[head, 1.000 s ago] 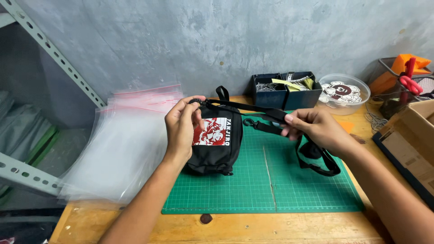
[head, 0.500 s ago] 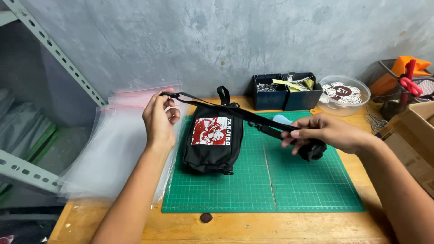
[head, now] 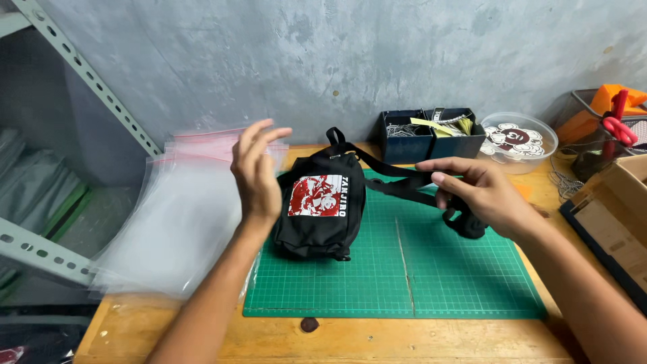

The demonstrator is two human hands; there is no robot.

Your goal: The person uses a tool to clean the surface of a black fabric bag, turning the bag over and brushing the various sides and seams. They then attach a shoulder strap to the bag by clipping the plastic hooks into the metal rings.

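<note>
Right hand grip closed on black strap; left hand open, raised. Pouch may be dragged off green mat if strap is tugged.

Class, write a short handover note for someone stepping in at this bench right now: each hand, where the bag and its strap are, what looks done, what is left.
Left hand: open, raised between the stack of clear plastic bags and the black waist bag, holding nothing.
Right hand: grip on the black strap, its gathered end under the palm.
The waist bag lies flat on the green cutting mat, print side up.
Done: strap partly gathered at the right.
Left: strap not fully folded; the waist bag is outside any plastic bag.
</note>
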